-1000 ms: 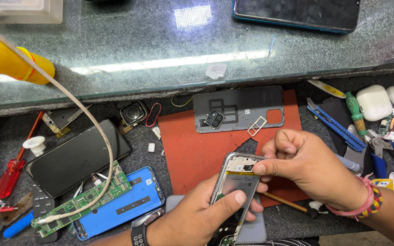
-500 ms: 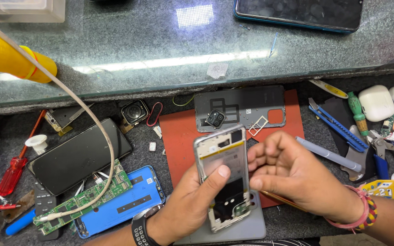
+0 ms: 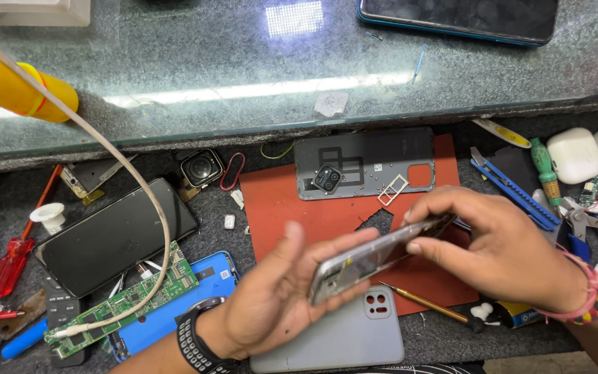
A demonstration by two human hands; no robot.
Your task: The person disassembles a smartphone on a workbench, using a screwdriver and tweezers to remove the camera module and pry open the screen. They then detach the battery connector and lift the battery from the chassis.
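Here, a phone frame (image 3: 375, 256) is being gripped edge-on by both closed hands, the left hand (image 3: 278, 305) underneath and the right hand (image 3: 500, 249) pinching its top, above a grey case (image 3: 340, 339) and red mat (image 3: 278, 208); farther back, a back cover (image 3: 361, 163) is lying.

A silver-grey phone frame (image 3: 375, 257) sits above a red mat (image 3: 278, 215) on the dark speckled worktop (image 3: 8, 208). Near it lie a grey phone case (image 3: 340, 339), a dark grey back cover (image 3: 365, 163), a green circuit board (image 3: 126, 301) on a blue phone (image 3: 174, 312), a red screwdriver (image 3: 12, 263), and a yellow tool (image 3: 15, 86).
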